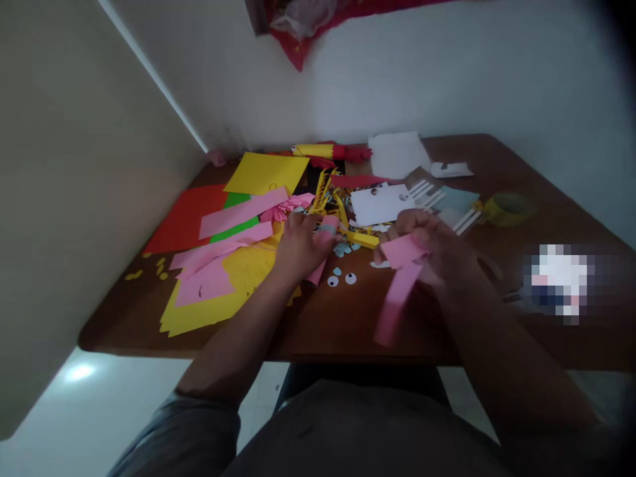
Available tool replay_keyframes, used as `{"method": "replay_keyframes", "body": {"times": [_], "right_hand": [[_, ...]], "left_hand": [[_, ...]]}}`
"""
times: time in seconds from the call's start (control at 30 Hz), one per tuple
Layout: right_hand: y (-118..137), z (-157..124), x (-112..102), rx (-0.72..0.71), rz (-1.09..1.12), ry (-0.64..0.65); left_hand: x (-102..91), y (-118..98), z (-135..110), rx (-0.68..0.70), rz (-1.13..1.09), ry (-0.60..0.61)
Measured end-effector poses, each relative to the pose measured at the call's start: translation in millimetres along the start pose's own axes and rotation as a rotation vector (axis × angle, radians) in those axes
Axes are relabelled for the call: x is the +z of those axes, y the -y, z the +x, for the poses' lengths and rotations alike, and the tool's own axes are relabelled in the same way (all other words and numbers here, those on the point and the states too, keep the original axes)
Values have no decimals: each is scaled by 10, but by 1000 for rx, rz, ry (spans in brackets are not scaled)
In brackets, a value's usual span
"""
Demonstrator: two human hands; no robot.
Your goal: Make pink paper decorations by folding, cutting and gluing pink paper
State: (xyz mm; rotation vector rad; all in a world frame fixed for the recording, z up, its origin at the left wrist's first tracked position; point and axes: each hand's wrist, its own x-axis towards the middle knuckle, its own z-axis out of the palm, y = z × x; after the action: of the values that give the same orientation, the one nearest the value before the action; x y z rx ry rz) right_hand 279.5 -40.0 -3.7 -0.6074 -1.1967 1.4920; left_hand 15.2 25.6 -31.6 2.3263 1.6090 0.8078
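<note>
My left hand is closed around a pink paper tube that lies on the table with pale blue bits on it. Part of the tube is hidden under the fingers. My right hand pinches a folded pink paper strip, whose lower end hangs down blurred over the tabletop. Between the hands lie two round white paper eyes with dark pupils and some small light blue paper cutouts. A yellow paper strip points toward my right hand.
Left on the brown table are yellow sheets, a red sheet and pink strips. Behind stand a yellow-and-red paper figure and white sheets. A tape roll is at right, with a blurred-out object beyond.
</note>
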Motion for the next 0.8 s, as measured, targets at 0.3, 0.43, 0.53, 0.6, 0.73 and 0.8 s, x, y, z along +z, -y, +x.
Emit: {"method": "replay_keyframes", "body": {"times": [0.3,0.43,0.53,0.6,0.73,0.8], "right_hand": [[44,49,36,178,-19,-197],[31,83,27,203,-81,-279],[33,90,31,217,-106,-277],[33,94,45,226,-113,-295],[15,95,43,238,-127,-352],[2,89,22,245,-141,-358]], "left_hand": [[-73,-33,18,-107,-18,216],[-314,-84,-145,181,-101,276],[-387,-130,-238,345,-85,317],[-384,-156,-272,407,-77,356],[-357,-195,-307,458,-99,387],[-361,-217,-320,484,-138,389]]}}
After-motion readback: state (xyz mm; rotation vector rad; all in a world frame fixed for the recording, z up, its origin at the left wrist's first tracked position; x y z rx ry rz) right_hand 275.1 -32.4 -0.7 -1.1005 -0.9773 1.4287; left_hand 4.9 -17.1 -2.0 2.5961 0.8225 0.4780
